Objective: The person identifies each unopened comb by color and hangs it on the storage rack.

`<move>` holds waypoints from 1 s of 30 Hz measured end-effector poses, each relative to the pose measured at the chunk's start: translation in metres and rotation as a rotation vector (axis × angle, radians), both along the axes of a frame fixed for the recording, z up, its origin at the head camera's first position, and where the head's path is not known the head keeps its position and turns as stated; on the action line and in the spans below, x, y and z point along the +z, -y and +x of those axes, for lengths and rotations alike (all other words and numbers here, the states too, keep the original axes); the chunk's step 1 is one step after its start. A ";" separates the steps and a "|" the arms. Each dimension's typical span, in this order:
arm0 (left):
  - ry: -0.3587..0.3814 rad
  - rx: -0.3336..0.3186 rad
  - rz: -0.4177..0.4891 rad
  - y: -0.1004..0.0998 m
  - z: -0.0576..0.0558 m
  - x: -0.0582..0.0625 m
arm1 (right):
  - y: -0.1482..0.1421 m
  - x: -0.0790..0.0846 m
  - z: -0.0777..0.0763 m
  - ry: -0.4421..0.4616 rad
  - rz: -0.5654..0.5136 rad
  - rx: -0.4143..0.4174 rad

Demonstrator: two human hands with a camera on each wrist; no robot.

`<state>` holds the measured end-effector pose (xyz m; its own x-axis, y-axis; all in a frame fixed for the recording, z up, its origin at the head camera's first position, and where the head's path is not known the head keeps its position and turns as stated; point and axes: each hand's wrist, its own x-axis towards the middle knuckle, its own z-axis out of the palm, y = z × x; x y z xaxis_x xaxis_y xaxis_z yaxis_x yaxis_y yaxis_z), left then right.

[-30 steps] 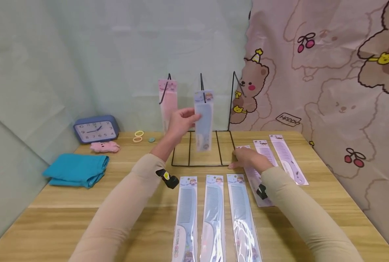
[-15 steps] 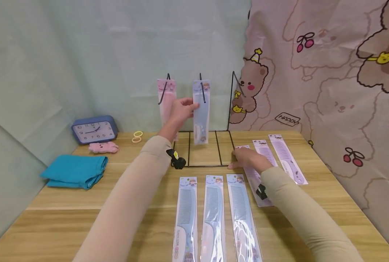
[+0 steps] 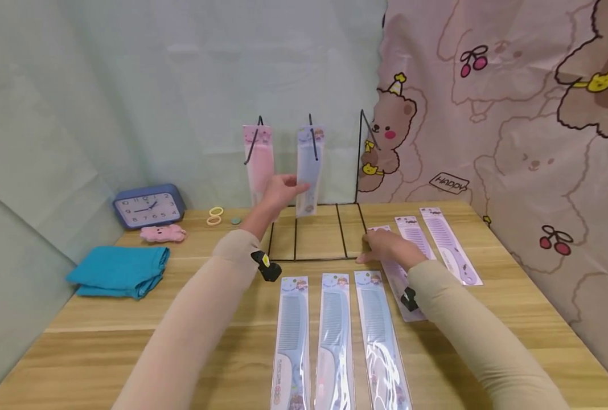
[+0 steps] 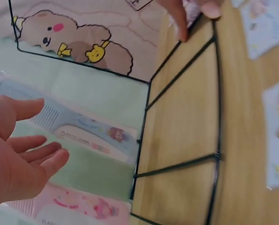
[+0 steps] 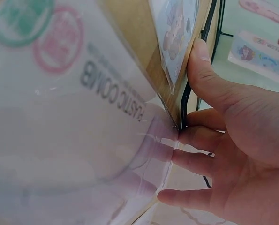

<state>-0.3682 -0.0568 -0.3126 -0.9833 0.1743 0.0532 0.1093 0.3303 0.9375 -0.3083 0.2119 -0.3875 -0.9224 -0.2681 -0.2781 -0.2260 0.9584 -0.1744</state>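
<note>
A packaged blue comb [image 3: 309, 162] hangs from the middle hook of a black wire rack [image 3: 359, 165]. My left hand [image 3: 280, 192] is beside its lower part; in the left wrist view the fingers are spread with nothing between them. A packaged pink comb [image 3: 261, 165] hangs on the left hook, partly behind that hand. At the rack's front right corner, my right hand [image 3: 390, 249] holds the base wire between thumb and fingers. Its fingertips also meet the edge of a packaged purple comb [image 5: 139, 178] lying on the table, partly covered by the hand and wrist.
Several packaged blue combs [image 3: 290, 336] lie in a row in front of the rack. More purple combs [image 3: 450, 245] lie at the right. A blue clock [image 3: 149, 206], a pink plush clip [image 3: 163, 233], hair ties [image 3: 214, 220] and a folded teal cloth [image 3: 119, 270] are at the left.
The blue comb has risen and slid back along the middle hook. My left hand went up with it, then let go and dropped slightly. The right hand stays at the rack corner.
</note>
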 end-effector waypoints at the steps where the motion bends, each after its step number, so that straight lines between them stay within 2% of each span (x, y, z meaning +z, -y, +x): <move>1: -0.016 -0.004 -0.016 0.003 0.003 -0.004 | 0.000 0.000 0.000 -0.001 0.001 0.000; 6: -0.064 -0.030 -0.068 0.017 0.026 -0.022 | 0.000 0.003 0.001 -0.007 0.008 0.017; 10: -0.080 -0.108 -0.111 0.031 0.052 -0.039 | -0.003 0.005 0.000 -0.015 0.015 0.030; 12: -0.060 -0.168 -0.172 0.038 0.067 -0.048 | -0.004 0.007 0.000 -0.022 0.016 0.027; 14: -0.031 -0.232 -0.265 0.043 0.082 -0.057 | -0.006 0.008 0.000 -0.023 0.012 0.021; 17: 0.015 -0.333 -0.489 0.045 0.105 -0.067 | -0.007 0.008 0.000 -0.012 0.002 0.009; 19: 0.023 -0.369 -0.641 0.043 0.118 -0.071 | -0.007 0.007 0.000 -0.001 -0.007 0.011; 21: 0.030 -0.374 -0.752 0.041 0.128 -0.074 | -0.006 0.005 0.001 0.008 -0.010 0.014; 23: 0.035 -0.359 -0.814 0.038 0.137 -0.076 | -0.005 0.004 0.001 0.010 -0.011 0.017; 30: 0.030 -0.297 -0.831 0.033 0.168 -0.082 | -0.001 0.002 0.001 0.015 -0.016 0.027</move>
<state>-0.2001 -0.0894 -0.3949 -0.8902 0.3937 -0.2293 0.2784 0.8685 0.4102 -0.3069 0.2124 -0.3859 -0.9107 -0.2970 -0.2870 -0.2488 0.9492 -0.1927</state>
